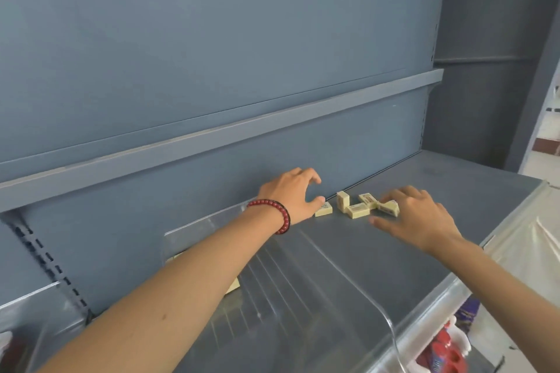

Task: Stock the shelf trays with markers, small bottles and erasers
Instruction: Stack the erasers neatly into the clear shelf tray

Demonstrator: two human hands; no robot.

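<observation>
- Eraser step: left hand (291, 197), loosely arched, holds nothing beside small cream block erasers (357, 209); right hand (419, 216), fingers spread, rests on them.
- Next probably: gathering them into the clear plastic tray (303, 275).

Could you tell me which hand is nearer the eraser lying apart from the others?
Left. The left hand sits beside the lone eraser; the right hand is past the eraser cluster.

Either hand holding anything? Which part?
Neither grips anything. The right hand rests its fingertips on top of an eraser on the shelf; the left hand arches empty, thumb beside a second eraser.
</observation>
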